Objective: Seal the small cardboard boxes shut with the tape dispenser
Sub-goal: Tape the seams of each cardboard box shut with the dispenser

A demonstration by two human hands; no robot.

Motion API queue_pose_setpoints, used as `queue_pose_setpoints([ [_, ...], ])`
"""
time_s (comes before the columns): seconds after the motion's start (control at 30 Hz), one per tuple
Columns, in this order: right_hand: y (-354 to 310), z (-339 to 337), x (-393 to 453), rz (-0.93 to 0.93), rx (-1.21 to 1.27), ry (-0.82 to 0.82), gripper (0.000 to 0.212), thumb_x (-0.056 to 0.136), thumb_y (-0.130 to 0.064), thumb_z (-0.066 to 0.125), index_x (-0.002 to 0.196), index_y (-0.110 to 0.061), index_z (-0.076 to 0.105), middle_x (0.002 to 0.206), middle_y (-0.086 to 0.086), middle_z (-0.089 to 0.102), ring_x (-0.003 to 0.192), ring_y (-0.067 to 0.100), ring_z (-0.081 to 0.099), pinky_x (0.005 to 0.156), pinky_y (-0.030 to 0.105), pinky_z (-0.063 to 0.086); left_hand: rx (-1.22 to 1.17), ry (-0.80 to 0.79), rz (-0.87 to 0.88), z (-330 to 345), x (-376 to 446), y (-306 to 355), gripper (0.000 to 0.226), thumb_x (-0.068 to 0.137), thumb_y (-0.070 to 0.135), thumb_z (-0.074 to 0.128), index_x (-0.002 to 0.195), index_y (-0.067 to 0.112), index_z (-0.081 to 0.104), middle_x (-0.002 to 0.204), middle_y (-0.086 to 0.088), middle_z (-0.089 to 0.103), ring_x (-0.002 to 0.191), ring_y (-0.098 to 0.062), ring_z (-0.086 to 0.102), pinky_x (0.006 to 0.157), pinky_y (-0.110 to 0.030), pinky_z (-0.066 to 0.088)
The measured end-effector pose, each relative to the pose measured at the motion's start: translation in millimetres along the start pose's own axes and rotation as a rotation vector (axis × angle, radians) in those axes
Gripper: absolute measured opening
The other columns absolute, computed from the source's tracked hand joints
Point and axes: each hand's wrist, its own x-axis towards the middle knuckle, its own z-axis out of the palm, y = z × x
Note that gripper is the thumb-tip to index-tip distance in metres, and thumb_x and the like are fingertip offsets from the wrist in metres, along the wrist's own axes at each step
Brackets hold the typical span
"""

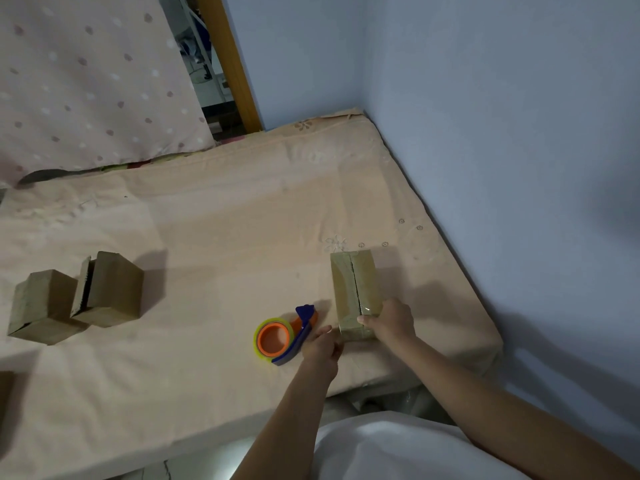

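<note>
- Cardboard box (356,294), brown and oblong, is shown lying on the bed (214,216) near its right edge, the centre seam of its top flaps facing up; clear tape seems to be laid across the near end, though glare makes that hard to confirm.
- Its near end is held by the right hand (391,322), whose grip is closed around the corner with the thumb pressed on top.
- Beside it, the left hand (322,349) is seen at the box's near-left corner, touching the handle of the tape dispenser (285,336); whether that grip is clamped on the handle or merely resting there cannot be told.
- The dispenser, blue-framed with an orange hub and a clear roll, is set down on the sheet just left of the box.
- For a clean seal, the flaps are best kept pressed together, the strip run straight along the seam and rubbed flat.
- Two more boxes (76,299) are left well apart at the bed's left side, one with a flap ajar.
- A peach sheet, a spotted curtain (86,81) and pale blue walls (485,98) complete the room.
</note>
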Motion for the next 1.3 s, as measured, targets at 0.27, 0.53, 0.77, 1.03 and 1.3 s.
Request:
queue_pose_setpoints([
  [0.27, 2.6, -21.3, 8.5, -0.019, -0.009, -0.223, 0.048, 0.101, -0.047, 0.051, 0.105, -0.002, 0.065, 0.099, 0.008, 0.067, 0.088, 0.025, 0.064, 0.071, 0.032, 0.049, 0.574, 0.089, 0.492, -1.3, -4.5, 12.8, 0.034, 0.087, 0.028, 0.074, 0.066, 0.006, 0.060, 0.065, -0.012, 0.063, 0.065, -0.024, 0.057, 0.060, -0.035, 0.046],
  [0.53, 9.9, -19.7, 8.7, -0.027, 0.063, -0.144, 0.041, 0.079, -0.046, 0.081, 0.104, -0.014, 0.075, 0.091, -0.002, 0.070, 0.077, 0.012, 0.060, 0.049, 0.014, 0.036, 0.916, 0.163, 0.547, 22.9, -20.2, 13.1, 0.052, 0.070, 0.048, 0.087, 0.056, 0.012, 0.052, 0.054, -0.002, 0.054, 0.050, -0.013, 0.048, 0.044, -0.024, 0.030],
  [0.77, 18.2, -15.3, 16.2, -0.030, 0.126, -0.157, 0.022, 0.087, -0.029, 0.076, 0.099, -0.010, 0.079, 0.087, 0.002, 0.075, 0.082, 0.017, 0.069, 0.064, 0.024, 0.051, 0.854, 0.139, 0.471, 15.4, -9.5, 20.1, 0.048, 0.063, 0.043, 0.093, 0.070, 0.004, 0.066, 0.070, -0.006, 0.069, 0.064, -0.018, 0.062, 0.049, -0.025, 0.040],
  [1.03, 28.1, -24.7, 22.3, 0.005, 0.272, -0.284, 0.025, 0.093, -0.016, 0.069, 0.117, -0.009, 0.073, 0.105, 0.001, 0.075, 0.103, 0.016, 0.068, 0.099, 0.030, 0.050, 0.724, -0.015, 0.417, -2.4, 0.7, 28.4, 0.040, 0.071, 0.024, 0.091, 0.076, -0.009, 0.068, 0.068, -0.008, 0.066, 0.069, -0.021, 0.062, 0.073, -0.041, 0.058],
  [1.3, 20.1, -37.9, 8.6, 0.039, 0.358, -0.298, 0.030, 0.096, -0.026, 0.067, 0.120, -0.008, 0.070, 0.102, -0.004, 0.071, 0.085, 0.005, 0.063, 0.072, 0.020, 0.051, 0.696, -0.041, 0.405, -6.5, -0.8, 25.1, 0.032, 0.079, 0.031, 0.085, 0.077, 0.004, 0.067, 0.076, -0.007, 0.066, 0.076, -0.020, 0.061, 0.078, -0.042, 0.057],
])
